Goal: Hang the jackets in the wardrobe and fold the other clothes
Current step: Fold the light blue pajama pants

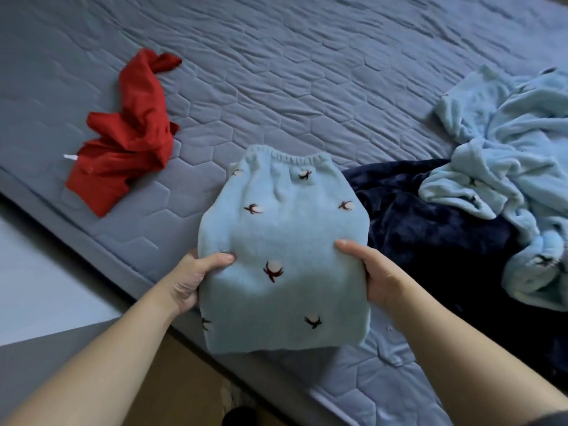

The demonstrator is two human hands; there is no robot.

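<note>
A folded light-blue fleece garment (282, 241) with small dark flower marks and an elastic waistband at its far end is held over the near edge of the bed. My left hand (196, 278) grips its left side, thumb on top. My right hand (372, 272) grips its right side, thumb on top as well. A crumpled red garment (129, 139) lies on the bed to the left. On the right, a dark navy fleece garment (430, 219) is spread out, and a crumpled light-blue fleece garment (507, 167) lies partly over it.
The bed has a grey-blue quilted cover (307, 87) that stretches away behind the clothes. Its edge runs diagonally from the left to the bottom centre. Pale floor (46, 272) shows at the lower left, with a brown surface (172, 379) below the bed edge.
</note>
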